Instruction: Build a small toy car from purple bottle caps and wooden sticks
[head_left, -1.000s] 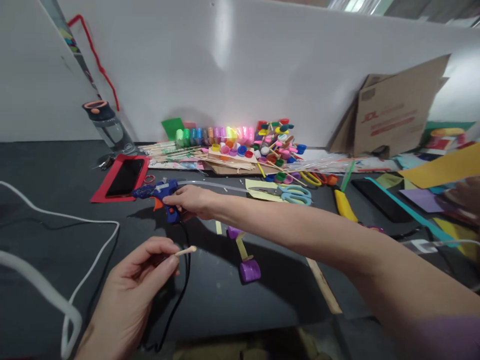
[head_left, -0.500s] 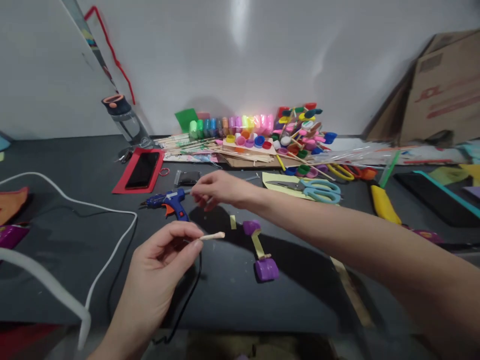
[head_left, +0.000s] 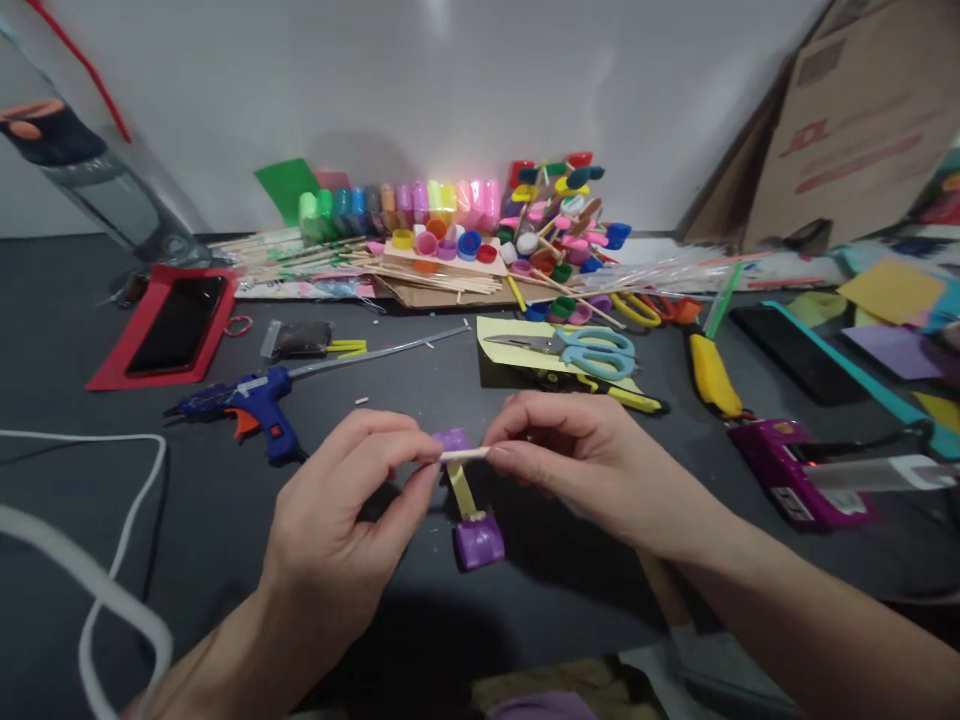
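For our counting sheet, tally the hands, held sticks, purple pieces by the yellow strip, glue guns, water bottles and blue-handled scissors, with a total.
Left hand and right hand: 2
Held stick: 1
Near purple piece and far purple piece: 2
Glue gun: 1
Water bottle: 1
Blue-handled scissors: 1
Total: 8

R hand is now off glue gun, pinching wooden stick opp. L hand, prob. by its very end.

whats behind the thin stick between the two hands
Behind the stick, part of a purple piece shows above it and a pale yellow strip below; whatever the stick and left hand cover cannot be seen.
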